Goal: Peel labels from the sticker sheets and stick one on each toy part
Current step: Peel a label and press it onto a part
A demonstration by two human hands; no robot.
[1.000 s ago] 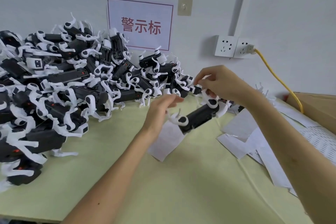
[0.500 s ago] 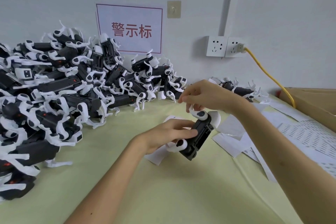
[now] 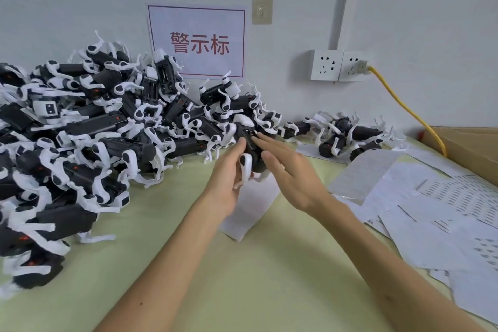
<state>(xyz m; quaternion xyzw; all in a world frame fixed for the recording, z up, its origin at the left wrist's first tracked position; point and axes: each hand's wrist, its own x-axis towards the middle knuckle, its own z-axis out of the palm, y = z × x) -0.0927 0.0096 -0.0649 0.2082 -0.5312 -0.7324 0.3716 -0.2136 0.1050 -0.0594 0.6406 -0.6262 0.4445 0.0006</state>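
Above the middle of the pale green table (image 3: 269, 277), a black-and-white toy part (image 3: 252, 152) is held up between both hands, just in front of the big pile of toy parts (image 3: 94, 129) heaped along the left side and back wall. Its long black body runs away from the person, near end low and far end raised. A white cap (image 3: 244, 120) at the far end points toward the wall, leaning slightly left. One white leg (image 3: 244, 167) hangs down from its left flank.

The left hand (image 3: 229, 183) grips the body from the left and below, fingers curled round it and the thumb pressed on the upper face. The right hand (image 3: 293, 178) is spread flat, fingers straight, with its fingertips (image 3: 257, 137) touching the top of the black body. Whether a label lies under them cannot be told.

A white sticker sheet (image 3: 250, 210) lies on the table under the hands. More sticker sheets (image 3: 431, 210) overlap along the right side, next to a cardboard box (image 3: 471, 148). A smaller group of toy parts (image 3: 345, 135) lies at the back right. On the wall hang a red-lettered sign (image 3: 196, 40) and a double wall socket (image 3: 339, 65) with a yellow cable (image 3: 404, 108) plugged in.
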